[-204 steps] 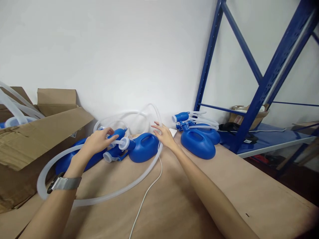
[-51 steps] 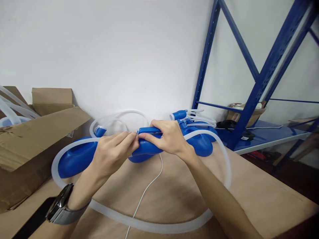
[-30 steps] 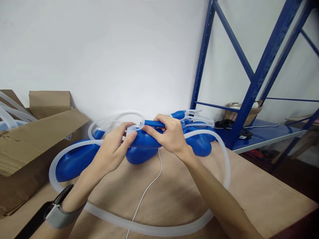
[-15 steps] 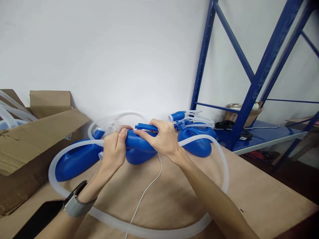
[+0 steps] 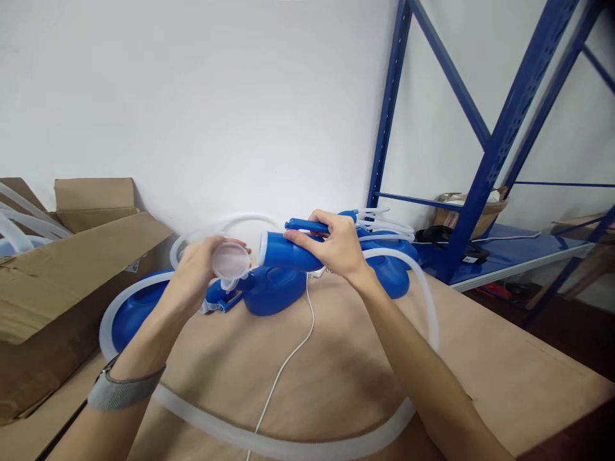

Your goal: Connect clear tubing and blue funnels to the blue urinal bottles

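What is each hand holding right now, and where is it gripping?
The right hand grips the blue bottle around its handle and top; the left hand holds the translucent cap by its rim.

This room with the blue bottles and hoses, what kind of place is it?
Probably a storeroom or small packing workshop. A blue metal shelving rack stands against the bare wall, an open cardboard box holds more translucent tubing, and several identical blue plastic bottles lie on the brown worktable.

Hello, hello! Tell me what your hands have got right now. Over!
Left hand holds a clear cap. Right hand grips a blue bottle, lifted. Clear hose loops round both arms.
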A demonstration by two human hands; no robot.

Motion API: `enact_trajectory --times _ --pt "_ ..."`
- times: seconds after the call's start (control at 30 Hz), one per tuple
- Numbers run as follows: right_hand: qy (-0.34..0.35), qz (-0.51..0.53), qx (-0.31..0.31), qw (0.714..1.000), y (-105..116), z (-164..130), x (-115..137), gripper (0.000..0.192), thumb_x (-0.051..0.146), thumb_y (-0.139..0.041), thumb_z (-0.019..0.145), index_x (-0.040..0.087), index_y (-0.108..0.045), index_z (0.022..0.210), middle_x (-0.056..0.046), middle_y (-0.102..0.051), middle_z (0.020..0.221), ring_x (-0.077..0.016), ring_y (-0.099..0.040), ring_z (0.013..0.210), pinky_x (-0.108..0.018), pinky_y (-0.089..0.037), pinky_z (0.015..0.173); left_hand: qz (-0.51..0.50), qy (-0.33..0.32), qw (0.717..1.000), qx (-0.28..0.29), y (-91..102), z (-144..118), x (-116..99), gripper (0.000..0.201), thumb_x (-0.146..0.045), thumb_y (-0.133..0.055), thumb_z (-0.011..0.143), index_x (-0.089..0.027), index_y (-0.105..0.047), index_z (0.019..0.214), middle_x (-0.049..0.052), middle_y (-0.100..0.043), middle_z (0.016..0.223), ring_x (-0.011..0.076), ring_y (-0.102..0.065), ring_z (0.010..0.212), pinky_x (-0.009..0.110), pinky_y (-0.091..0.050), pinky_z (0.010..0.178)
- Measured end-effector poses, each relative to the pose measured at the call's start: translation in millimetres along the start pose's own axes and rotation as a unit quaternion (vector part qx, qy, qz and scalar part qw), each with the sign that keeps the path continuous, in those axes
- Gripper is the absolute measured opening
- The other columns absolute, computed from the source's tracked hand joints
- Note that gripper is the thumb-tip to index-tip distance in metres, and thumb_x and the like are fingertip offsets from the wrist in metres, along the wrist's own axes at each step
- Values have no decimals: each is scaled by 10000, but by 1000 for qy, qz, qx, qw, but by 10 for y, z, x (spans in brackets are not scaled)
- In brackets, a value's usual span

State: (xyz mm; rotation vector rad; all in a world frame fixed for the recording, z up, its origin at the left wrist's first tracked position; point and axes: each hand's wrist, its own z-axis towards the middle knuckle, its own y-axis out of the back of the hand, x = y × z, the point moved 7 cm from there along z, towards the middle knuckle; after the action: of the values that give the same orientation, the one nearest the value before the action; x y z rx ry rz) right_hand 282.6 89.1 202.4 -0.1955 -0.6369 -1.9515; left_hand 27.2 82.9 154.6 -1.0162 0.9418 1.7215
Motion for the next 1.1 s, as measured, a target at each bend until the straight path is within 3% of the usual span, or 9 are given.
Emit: enact_trajectory --times 0.1,0.23,0.37,0.5,0.6,0.7,0.77,0.87,1.1 --pt "-5 19 56 998 -13 39 -67 516 611 -746 832 201 -505 630 49 -482 591 -110 -426 579 -270 -320 579 169 -49 974 140 -249 -119 -27 426 -580 -542 867 -204 -721 776 66 -744 766 242 -671 710 311 -524 584" --pt "12 -39 118 992 -5 41 -97 512 581 -746 840 201 -477 626 64 -445 570 -101 -387 563 -274 -285 583 239 -7 928 284 -635 -222 402 482 -651 -504 874 -217 -692 780 67 -728 785 236 -661 692 324 -526 619" --pt "15 -116 167 979 6 29 -205 570 633 -706 860 204 -426 609 64 -428 560 -102 -352 550 -289 -231 576 243 84 906 337 -875 -256 955 596 -720 -469 840 -179 -715 888 85 -752 794 253 -714 664 336 -552 591" --pt "35 -171 251 952 -82 -27 -338 566 657 -687 875 205 -473 609 50 -453 551 -112 -365 531 -296 -207 567 309 110 885 329 -790 -199 1185 491 -684 -710 659 -196 -688 711 59 -682 604 271 -700 636 323 -511 581" --pt "36 -182 292 938 -141 -68 -421 531 635 -701 880 205 -521 627 40 -474 547 -122 -386 524 -295 -206 562 367 73 888 266 -577 -87 1017 362 -565 -780 635 -224 -690 720 70 -727 723 296 -706 775 330 -494 650" --pt "46 -169 312 934 -186 -95 -427 523 641 -702 882 205 -540 641 43 -478 540 -122 -390 517 -291 -200 558 364 13 901 235 -484 -91 639 380 -567 -748 715 -243 -725 913 82 -775 897 295 -713 861 364 -531 735" --pt "55 -162 309 935 -200 -100 -385 529 648 -696 886 204 -540 646 49 -466 532 -118 -381 511 -288 -201 561 283 -49 919 271 -564 -199 329 423 -603 -729 768 -252 -741 1005 75 -787 971 272 -730 888 374 -570 796" --pt "71 -162 281 943 -195 -92 -274 508 628 -702 893 199 -555 665 52 -466 547 -112 -375 522 -280 -214 576 205 -85 920 322 -691 -379 23 334 -572 -692 840 -268 -772 953 55 -793 1008 251 -737 938 369 -595 838" --pt "131 -121 199 964 -143 -100 -64 555 638 -692 887 204 -475 617 55 -445 551 -111 -360 547 -282 -226 597 207 -135 919 306 -672 -421 -102 341 -530 -659 889 -225 -696 742 25 -685 770 193 -611 773 325 -531 760"
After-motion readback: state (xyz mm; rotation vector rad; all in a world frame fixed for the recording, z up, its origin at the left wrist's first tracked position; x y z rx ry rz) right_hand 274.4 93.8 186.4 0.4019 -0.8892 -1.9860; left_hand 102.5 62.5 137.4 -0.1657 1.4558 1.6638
